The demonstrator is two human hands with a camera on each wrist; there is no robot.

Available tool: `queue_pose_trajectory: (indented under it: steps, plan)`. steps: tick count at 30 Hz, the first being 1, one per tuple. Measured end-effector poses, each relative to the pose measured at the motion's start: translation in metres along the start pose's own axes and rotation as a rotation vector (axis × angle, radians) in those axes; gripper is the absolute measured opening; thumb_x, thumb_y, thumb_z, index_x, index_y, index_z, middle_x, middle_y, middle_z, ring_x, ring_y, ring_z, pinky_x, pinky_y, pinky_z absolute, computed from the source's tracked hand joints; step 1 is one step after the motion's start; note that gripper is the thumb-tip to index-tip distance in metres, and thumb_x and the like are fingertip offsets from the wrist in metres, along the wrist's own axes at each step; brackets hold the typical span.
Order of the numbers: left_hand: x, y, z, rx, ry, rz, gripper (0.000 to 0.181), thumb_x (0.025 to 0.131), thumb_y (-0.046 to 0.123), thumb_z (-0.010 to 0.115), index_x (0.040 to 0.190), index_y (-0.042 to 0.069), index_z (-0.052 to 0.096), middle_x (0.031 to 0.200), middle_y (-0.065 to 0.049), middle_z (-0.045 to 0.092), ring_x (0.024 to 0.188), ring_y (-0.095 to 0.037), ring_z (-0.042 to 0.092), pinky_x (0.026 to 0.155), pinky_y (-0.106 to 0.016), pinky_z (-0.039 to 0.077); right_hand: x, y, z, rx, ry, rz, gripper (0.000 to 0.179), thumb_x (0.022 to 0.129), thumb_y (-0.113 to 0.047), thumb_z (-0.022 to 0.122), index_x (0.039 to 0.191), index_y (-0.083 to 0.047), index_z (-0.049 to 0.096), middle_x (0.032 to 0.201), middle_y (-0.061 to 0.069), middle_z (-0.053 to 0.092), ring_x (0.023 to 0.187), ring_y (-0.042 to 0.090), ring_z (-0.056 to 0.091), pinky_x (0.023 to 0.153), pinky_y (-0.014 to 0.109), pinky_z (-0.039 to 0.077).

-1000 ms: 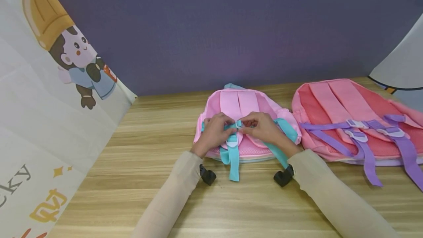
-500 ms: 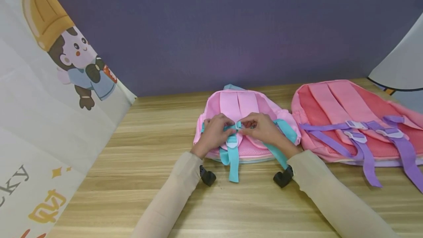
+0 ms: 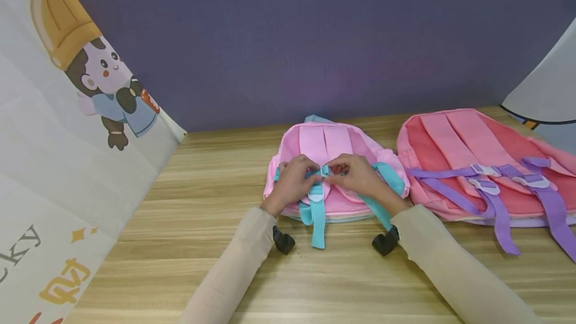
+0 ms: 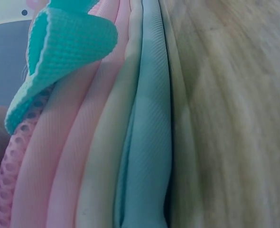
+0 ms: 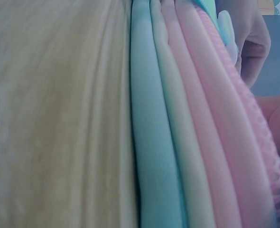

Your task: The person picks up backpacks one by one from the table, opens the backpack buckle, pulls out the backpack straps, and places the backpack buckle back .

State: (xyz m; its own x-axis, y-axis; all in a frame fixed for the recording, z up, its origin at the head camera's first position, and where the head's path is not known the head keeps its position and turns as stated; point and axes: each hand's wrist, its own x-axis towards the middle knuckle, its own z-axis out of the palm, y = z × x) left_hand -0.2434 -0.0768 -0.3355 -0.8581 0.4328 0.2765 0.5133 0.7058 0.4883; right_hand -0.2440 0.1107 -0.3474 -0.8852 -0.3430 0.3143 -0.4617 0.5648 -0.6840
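A small pink backpack lies on the table with its shoulder straps facing up. Across its middle runs a teal strap with a white buckle. My left hand pinches the strap just left of the buckle, thumb and forefinger close together. From the other side my right hand pinches at the buckle's right, the two sets of fingertips almost meeting. Below them hangs a loose teal strap end with a white adjuster. In the left wrist view a folded teal webbing loop stands over the pack's edge.
A larger coral-pink backpack with purple straps lies right beside the small one. The wooden table meets a dark blue wall panel behind. A printed white sheet borders the left.
Both hands stay at the buckle with almost no movement. The view shifts very slightly.
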Motion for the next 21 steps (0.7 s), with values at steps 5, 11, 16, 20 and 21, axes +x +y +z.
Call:
queue_pose_trajectory:
  steps: [5,11,16,20,21]
  plan:
    - [0.0,0.0007,-0.0012,0.0,-0.012,-0.016,0.024,0.087,0.021,0.069,0.106,0.006,0.07,0.105,-0.006,0.067,0.101,-0.021,0.058,0.091,-0.047,0.03,-0.0006,-0.0009,-0.0005,-0.004,0.007,-0.001,0.031,0.08,-0.009,0.075,0.108,0.002,0.07,0.085,0.01,0.067,0.079,0.019,0.061,0.074,0.033,0.052]
    - [-0.0001,0.0005,-0.0031,0.03,-0.013,-0.023,0.023,0.087,0.021,0.07,0.105,0.007,0.071,0.103,-0.005,0.067,0.103,-0.021,0.058,0.091,-0.049,0.03,-0.0003,-0.0012,-0.0009,0.01,0.014,0.011,0.031,0.08,-0.011,0.076,0.108,0.0,0.071,0.086,0.008,0.067,0.079,0.018,0.061,0.075,0.035,0.052]
    - [-0.0003,-0.0004,-0.0028,0.035,-0.017,-0.019,0.021,0.087,0.02,0.07,0.104,0.008,0.071,0.102,-0.005,0.066,0.101,-0.021,0.058,0.091,-0.048,0.03,0.0,-0.0014,-0.0008,0.013,0.008,0.013,0.03,0.079,-0.011,0.076,0.107,0.0,0.071,0.085,0.008,0.067,0.079,0.018,0.06,0.075,0.034,0.051]
    - [-0.0006,-0.0008,-0.0025,0.024,-0.017,-0.013,0.021,0.087,0.019,0.069,0.105,0.007,0.071,0.101,-0.005,0.066,0.1,-0.022,0.058,0.091,-0.048,0.03,0.0001,-0.0025,-0.0011,0.011,0.001,0.016,0.03,0.079,-0.01,0.076,0.107,0.001,0.071,0.085,0.008,0.067,0.078,0.018,0.06,0.074,0.033,0.051]
    - [-0.0007,-0.0007,-0.0026,0.021,-0.015,-0.012,0.021,0.087,0.019,0.069,0.105,0.007,0.071,0.101,-0.005,0.066,0.1,-0.022,0.058,0.091,-0.047,0.03,0.0002,-0.0029,-0.0012,0.009,-0.001,0.017,0.03,0.079,-0.011,0.076,0.107,0.0,0.071,0.085,0.008,0.066,0.078,0.018,0.06,0.074,0.033,0.051]
